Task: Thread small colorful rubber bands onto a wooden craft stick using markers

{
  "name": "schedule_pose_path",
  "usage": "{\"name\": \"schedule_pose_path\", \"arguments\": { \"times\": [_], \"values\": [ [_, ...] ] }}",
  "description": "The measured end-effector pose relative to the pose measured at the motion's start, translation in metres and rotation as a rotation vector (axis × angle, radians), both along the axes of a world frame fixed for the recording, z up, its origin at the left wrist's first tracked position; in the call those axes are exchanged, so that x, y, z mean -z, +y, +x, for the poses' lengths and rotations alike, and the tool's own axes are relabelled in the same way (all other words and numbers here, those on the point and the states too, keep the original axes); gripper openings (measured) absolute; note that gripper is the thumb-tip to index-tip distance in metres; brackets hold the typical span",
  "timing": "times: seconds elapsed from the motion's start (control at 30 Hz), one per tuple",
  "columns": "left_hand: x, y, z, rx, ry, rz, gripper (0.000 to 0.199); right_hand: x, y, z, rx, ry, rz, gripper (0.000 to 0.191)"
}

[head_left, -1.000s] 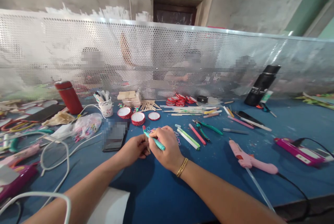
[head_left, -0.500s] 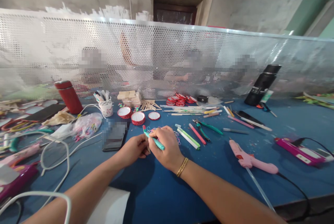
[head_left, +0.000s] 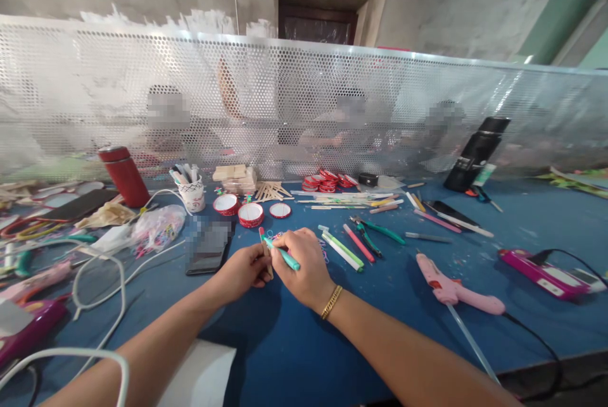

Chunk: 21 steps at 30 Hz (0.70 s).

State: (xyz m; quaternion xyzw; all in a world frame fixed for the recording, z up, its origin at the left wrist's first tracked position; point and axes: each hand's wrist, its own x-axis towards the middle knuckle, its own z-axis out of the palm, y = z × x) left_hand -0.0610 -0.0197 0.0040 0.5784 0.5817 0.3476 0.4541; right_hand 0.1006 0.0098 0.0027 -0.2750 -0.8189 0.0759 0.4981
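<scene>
In the head view, my left hand is closed, pinching a narrow wooden craft stick with a red upper end. My right hand wraps round a teal marker, whose front end points at the stick just below the red part. Fingers hide whether its tip touches the wood. Both hands meet low over the table. Just behind them lie small coloured rubber bands, partly covered by my right hand. Right of that hand are a green-and-white marker and a red marker.
Red-rimmed round pieces and craft sticks lie beyond my hands. Left are a phone, a paper cup of pens and a red bottle. Right are pliers and a pink glue gun. A perforated screen stands behind.
Both hands stay in nearly the same place. More of the stick's lower part now shows between my fingers.
</scene>
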Motion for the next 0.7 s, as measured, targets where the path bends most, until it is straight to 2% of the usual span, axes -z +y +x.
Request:
{"name": "schedule_pose_path", "arguments": {
  "times": [0.13, 0.37, 0.53, 0.7],
  "values": [
    [-0.0006, 0.0001, 0.0002, 0.005, 0.002, -0.009, 0.031, -0.0001, 0.0003, 0.0011, 0.042, 0.032, 0.004, 0.004],
    [0.0012, 0.0004, -0.0005, 0.011, -0.017, 0.001, 0.029, -0.0011, -0.0015, 0.0001, -0.013, 0.007, 0.007, 0.003],
    [0.0015, 0.0011, -0.0006, 0.015, 0.008, -0.010, 0.029, -0.0006, 0.0006, 0.0016, 0.039, 0.035, 0.016, 0.006],
    [0.0039, 0.0012, -0.0016, 0.017, -0.016, -0.020, 0.027, -0.0007, -0.0007, 0.0009, -0.013, 0.067, 0.027, 0.005]
  ]
}}
